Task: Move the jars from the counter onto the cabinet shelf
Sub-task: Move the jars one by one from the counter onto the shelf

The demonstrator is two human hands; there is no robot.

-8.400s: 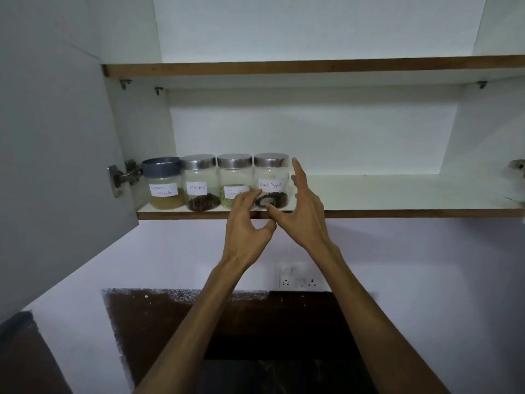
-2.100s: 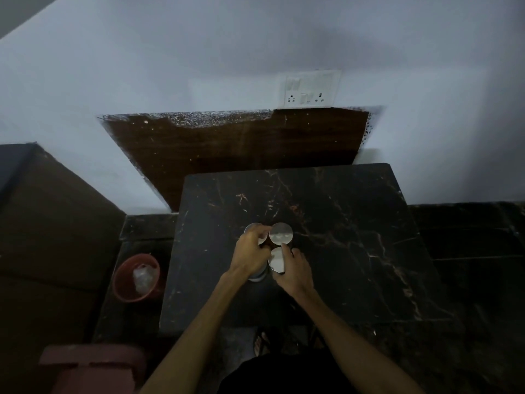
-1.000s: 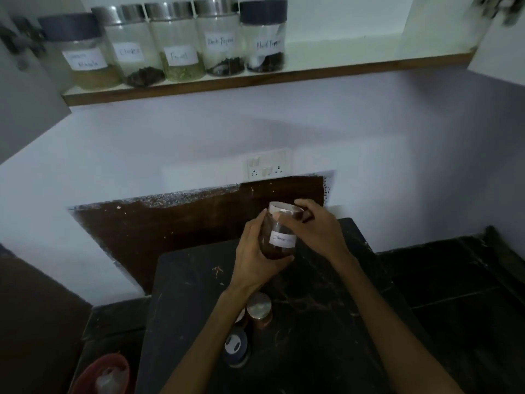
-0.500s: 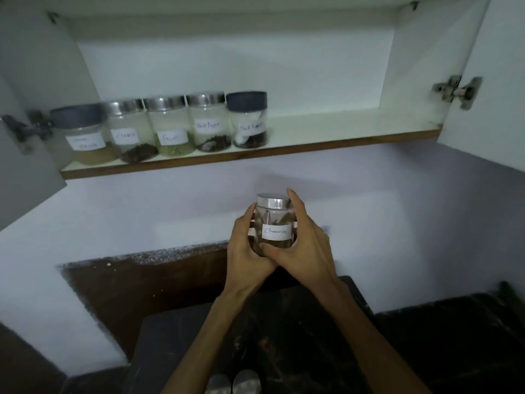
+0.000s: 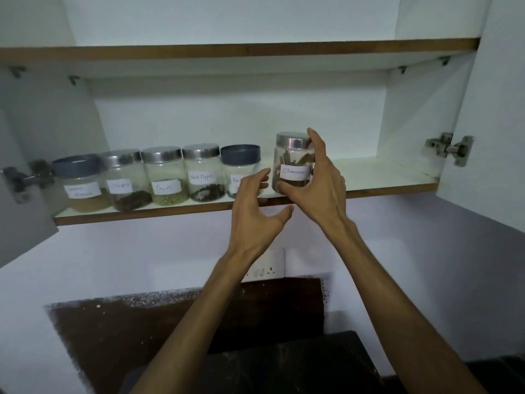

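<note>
My right hand grips a glass jar with a silver lid and a white label reading Cinnamon. The jar is upright at the front edge of the lower cabinet shelf, just right of the jar row; whether it rests on the shelf I cannot tell. My left hand is off the jar, fingers spread, just left of and below it. Several labelled jars stand in a row on the shelf's left half; a dark-lidded one is partly hidden behind my left hand.
An upper shelf runs above. Open cabinet doors flank both sides, with a hinge at the right. A wall socket sits below the cabinet. The dark marble counter lies at the bottom.
The cinnamon jar has risen from chest height up to the shelf edge. My left hand has let go of it; only my right hand holds it now.
</note>
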